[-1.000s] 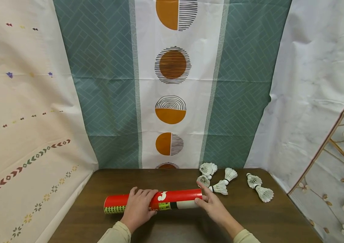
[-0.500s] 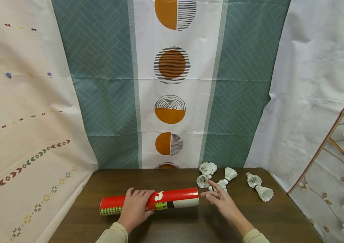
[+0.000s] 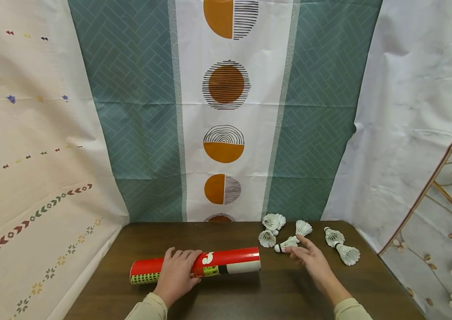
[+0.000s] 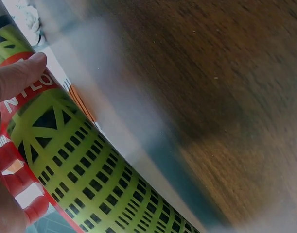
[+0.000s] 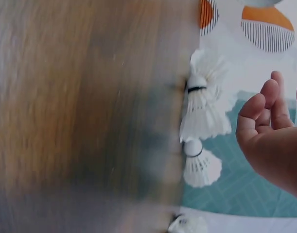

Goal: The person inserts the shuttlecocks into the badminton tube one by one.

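My left hand [image 3: 178, 273] grips a red, green and white shuttlecock tube [image 3: 235, 261] near its middle. The tube lies across my front, its right end pointing toward the shuttlecocks. In the left wrist view the thumb presses on the tube's printed side [image 4: 90, 165], and curled fingers show along the opposite side. My right hand [image 3: 315, 264] is right of the tube, fingers loosely bent and nothing in them. Its fingertips reach beside a white shuttlecock [image 3: 285, 245] with a black band. The right wrist view shows a gap between the hand [image 5: 272, 124] and the shuttlecocks [image 5: 204, 119].
Two shuttlecocks [image 3: 267, 238] lie close together at the table's back, left of another shuttlecock [image 3: 303, 227]. Another pair [image 3: 347, 255] is farther right. The brown wooden table [image 3: 210, 302] meets a patterned cloth backdrop [image 3: 146, 191] behind and cloths at both sides.
The right hand has left the tube's right end and moved right to beside the shuttlecocks. The tube, still in the left hand, has shifted slightly left.
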Demonstrator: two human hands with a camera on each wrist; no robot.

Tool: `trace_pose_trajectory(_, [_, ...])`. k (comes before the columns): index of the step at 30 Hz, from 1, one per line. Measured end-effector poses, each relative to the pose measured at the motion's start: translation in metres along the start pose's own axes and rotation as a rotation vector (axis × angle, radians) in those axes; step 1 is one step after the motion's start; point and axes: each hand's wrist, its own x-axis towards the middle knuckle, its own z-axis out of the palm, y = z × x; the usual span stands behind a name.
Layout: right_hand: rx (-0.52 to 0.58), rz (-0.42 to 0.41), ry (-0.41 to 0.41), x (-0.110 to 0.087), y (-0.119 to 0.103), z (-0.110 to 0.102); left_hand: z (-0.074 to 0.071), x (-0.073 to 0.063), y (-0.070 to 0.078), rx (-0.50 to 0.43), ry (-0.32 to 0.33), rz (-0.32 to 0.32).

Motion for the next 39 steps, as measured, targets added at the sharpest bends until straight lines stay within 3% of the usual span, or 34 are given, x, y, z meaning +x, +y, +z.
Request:
trace_pose_trajectory(9, [-0.055,0.041,0.125,0.008,0.013,-0.017,-0.001,-0.001,-0.001,-0.011,-0.011,-0.005])
trace_pose_trajectory(18, [-0.084,0.062,0.098,0.024,0.023,-0.019,0.000,-0.001,-0.002,-0.015,-0.004,0.009])
trace_pose_trajectory(33, [-0.395,-0.033,0.188,0.042,0.037,-0.008,0.001,-0.002,-0.007,0.004,-0.001,0.010])
trace_pose_trajectory(39, [-0.449,-0.057,0.214,0.043,0.035,-0.004,0.003,-0.002,-0.009,0.006,-0.001,0.010])
